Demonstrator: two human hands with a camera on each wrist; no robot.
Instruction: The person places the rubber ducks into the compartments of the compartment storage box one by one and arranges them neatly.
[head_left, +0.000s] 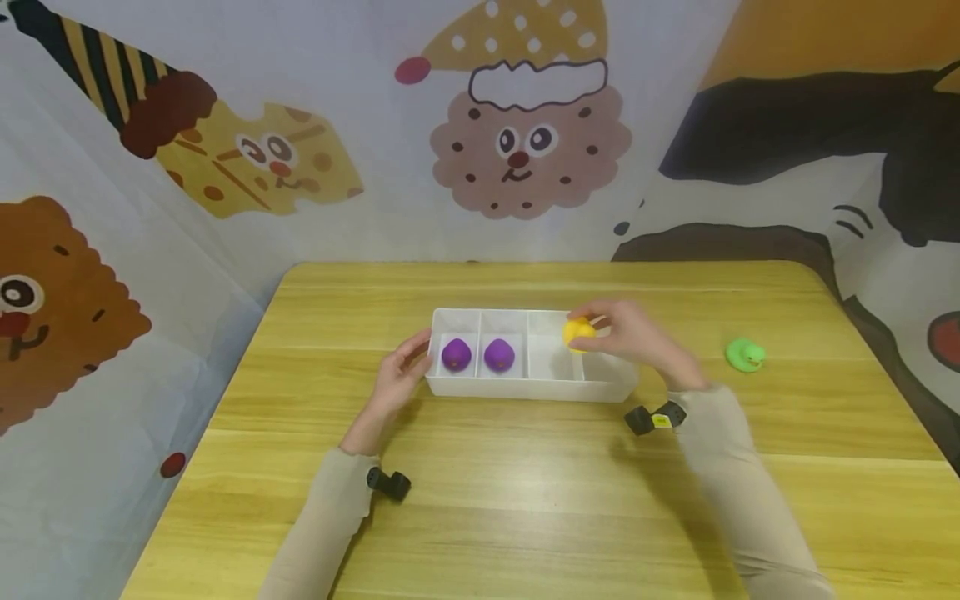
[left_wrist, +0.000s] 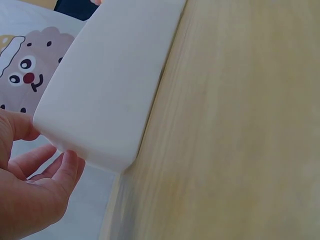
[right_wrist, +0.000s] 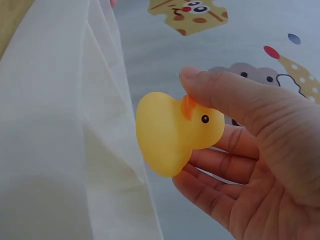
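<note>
Head feed: I have the left hand (head_left: 397, 375) at one end of the white tray (head_left: 506, 389), presumably steadying it; right hand (head_left: 628, 332) holds the yellow duck (head_left: 578, 333) over the rightmost divider (head_left: 581, 367).

Left wrist: fingers half-curled, lightly gripping the tray's end.

Right wrist: thumb and fingers pinch the duck's head end, leaving its base free.
</note>
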